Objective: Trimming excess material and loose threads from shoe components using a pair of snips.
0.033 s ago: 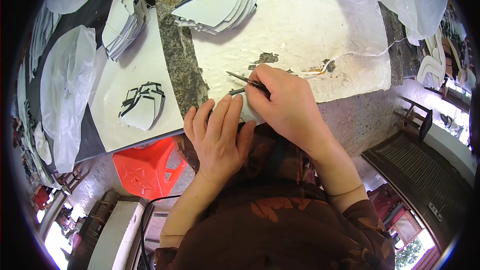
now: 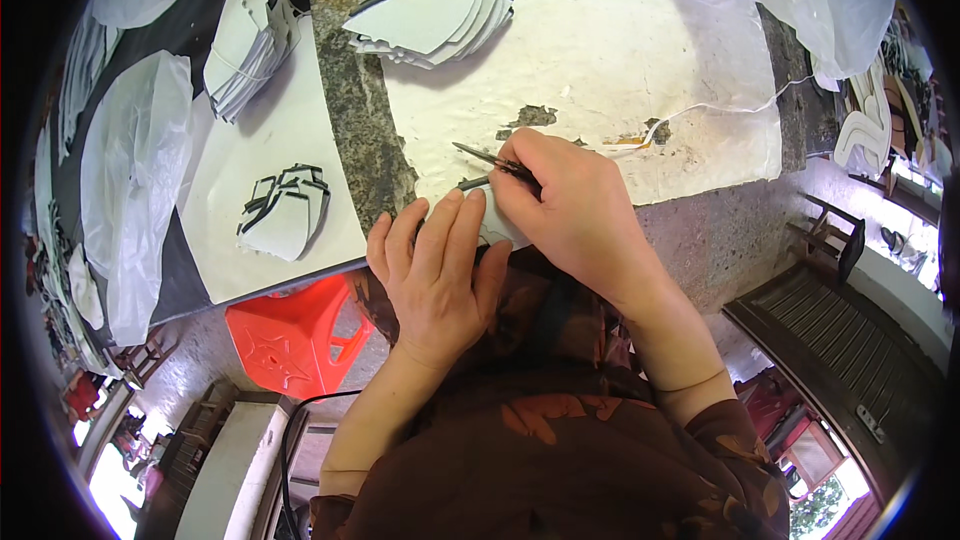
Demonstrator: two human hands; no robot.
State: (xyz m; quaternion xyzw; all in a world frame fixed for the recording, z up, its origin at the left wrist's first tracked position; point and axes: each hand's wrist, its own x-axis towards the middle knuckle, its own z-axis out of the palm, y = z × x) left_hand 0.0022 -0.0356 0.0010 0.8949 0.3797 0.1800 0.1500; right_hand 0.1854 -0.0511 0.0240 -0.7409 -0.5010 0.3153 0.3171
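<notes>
My left hand (image 2: 428, 275) lies with fingers stretched out flat at the table's front edge. Its fingertips press on a small white piece (image 2: 497, 220) with a dark strip (image 2: 474, 183) along its far edge; the hand hides much of it. Beside it, my right hand (image 2: 565, 205) is closed around a slim pointed metal tool (image 2: 478, 153). The tip points left, just beyond the strip, and my fingers cover the rest, so its exact kind does not show. To the left rests a small pile of white pieces with black edging (image 2: 285, 215).
A larger stack of white panels (image 2: 425, 15) sits far back, and a tied bundle (image 2: 245, 50) at the far left. White sheets (image 2: 600, 40) cover the stone table. A white cord (image 2: 720, 108) crosses the right side. Plastic bags (image 2: 140, 190) hang left. A red stool (image 2: 285, 340) stands below.
</notes>
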